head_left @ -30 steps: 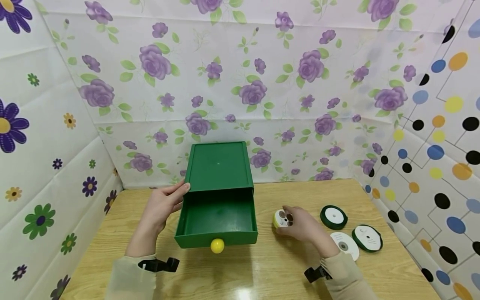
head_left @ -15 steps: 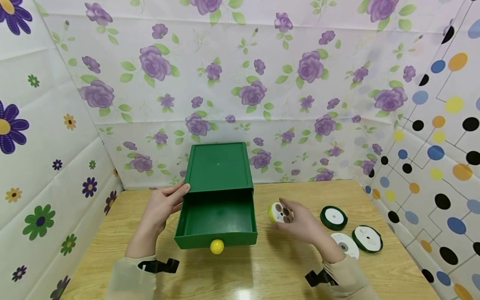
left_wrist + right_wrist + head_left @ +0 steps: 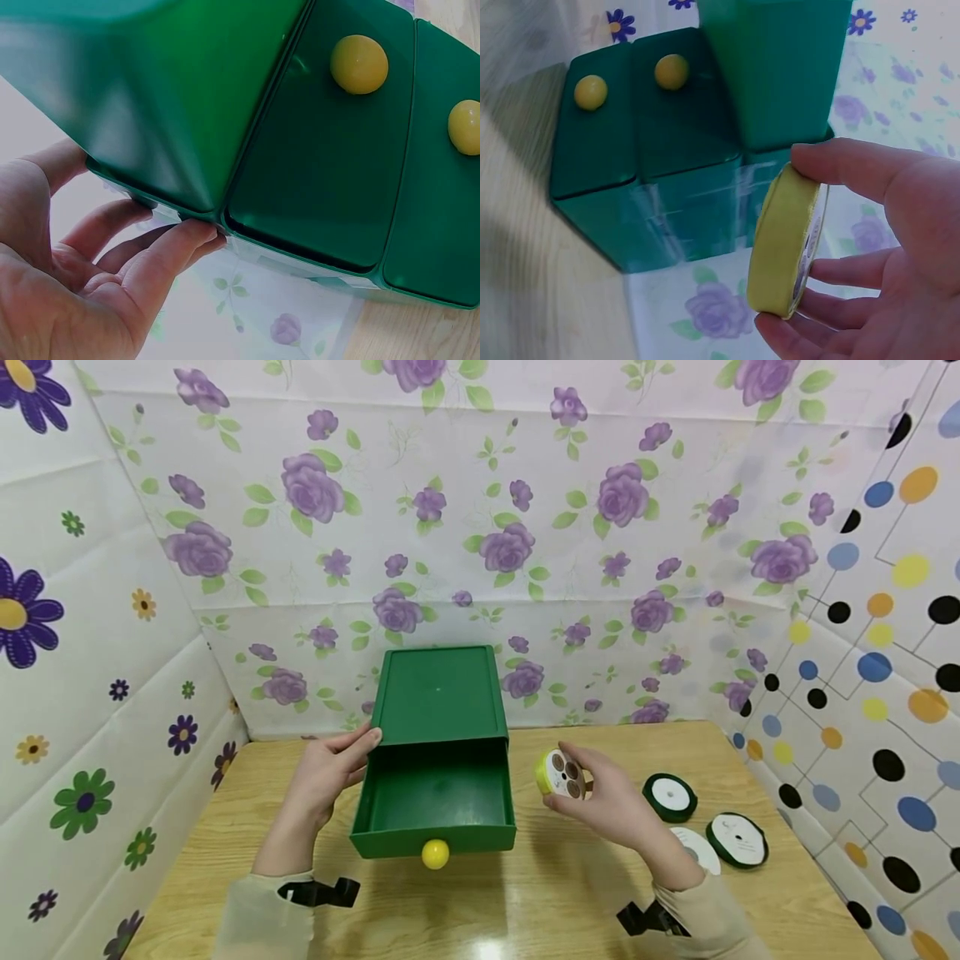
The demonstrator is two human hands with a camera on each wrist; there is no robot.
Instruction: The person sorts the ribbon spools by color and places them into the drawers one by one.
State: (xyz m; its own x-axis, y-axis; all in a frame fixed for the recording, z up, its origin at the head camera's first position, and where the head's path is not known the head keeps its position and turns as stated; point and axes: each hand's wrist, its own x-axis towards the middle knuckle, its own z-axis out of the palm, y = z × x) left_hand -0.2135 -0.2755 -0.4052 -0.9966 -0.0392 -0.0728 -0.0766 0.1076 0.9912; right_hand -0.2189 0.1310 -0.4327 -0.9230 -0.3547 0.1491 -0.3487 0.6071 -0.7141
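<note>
A green drawer cabinet (image 3: pixel 442 693) stands on the table, its top drawer (image 3: pixel 393 843) pulled out and bare inside. My left hand (image 3: pixel 326 772) rests against the cabinet's left side near the upper front corner; in the left wrist view its fingertips (image 3: pixel 199 231) touch that side. To the right of the drawer, my right hand (image 3: pixel 603 802) holds a yellow ribbon roll (image 3: pixel 553 774) above the table. The right wrist view shows the thumb on one edge of the ribbon roll (image 3: pixel 784 247) and fingers on the opposite edge.
Two dark green ribbon rolls (image 3: pixel 670 798) lie on the wooden table (image 3: pixel 592 910) at the right. Beside them is a white-faced disc (image 3: pixel 701 847), partly behind the right forearm. Two closed lower drawers with yellow knobs (image 3: pixel 360 64) show in the wrist views. Patterned cloth surrounds the table.
My right hand has lifted the yellow ribbon roll off the table and tilted it, moving slightly left and up. My left hand and the open drawer have stayed put.
</note>
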